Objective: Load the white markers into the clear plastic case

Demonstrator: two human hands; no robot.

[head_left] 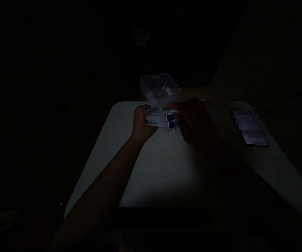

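The scene is very dark. A clear plastic box (153, 117) stands on a pale table (161, 168) with its hinged lid (160, 87) swung up and back. Inside lie several white markers with coloured caps (172, 120), green, purple and blue among them. My left hand (140, 122) is wrapped round the box's left end. My right hand (194, 120) is at the box's right end, its fingers curled over the marker caps; what they grip is too dark to see.
A dark flat object with a blurred patch (251, 127) lies on the table to the right. A dark strip (161, 217) runs along the table's near edge. The surroundings are black.
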